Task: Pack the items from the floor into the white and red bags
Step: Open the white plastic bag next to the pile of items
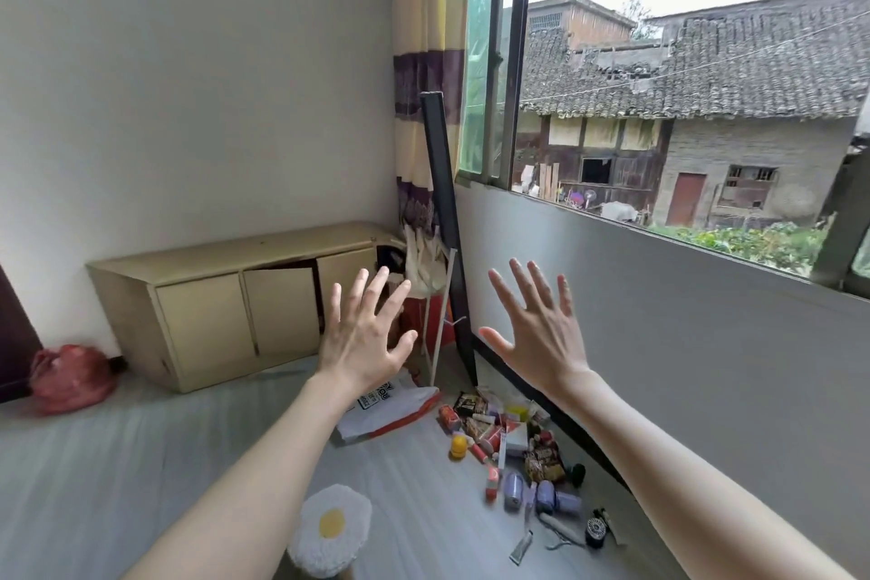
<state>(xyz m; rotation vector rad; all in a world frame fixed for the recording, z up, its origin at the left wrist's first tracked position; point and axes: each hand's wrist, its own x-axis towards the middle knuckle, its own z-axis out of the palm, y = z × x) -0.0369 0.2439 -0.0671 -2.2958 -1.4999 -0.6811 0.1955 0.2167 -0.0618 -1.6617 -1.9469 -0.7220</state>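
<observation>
Egg cushion (332, 527) sits closest, bottom of view. Both hands, left (365, 334) and right (536, 330), are raised, fingers spread, holding nothing. I'd open the white bag (386, 410) wide first, then scoop up the items (513, 443). Those lie on the floor (141, 462) below the hands, by the wall.

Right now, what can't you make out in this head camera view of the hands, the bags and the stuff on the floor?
- White bag: its top is hidden behind the left hand; its opening doesn't show.
- Pile of items: too small and blurred to read labels or count them.
- Red bag: closed and bunched, so its contents are hidden.
- Slipper: its lower part is cut off by the bottom edge.
- Right hand: open, hiding part of the wall.
</observation>
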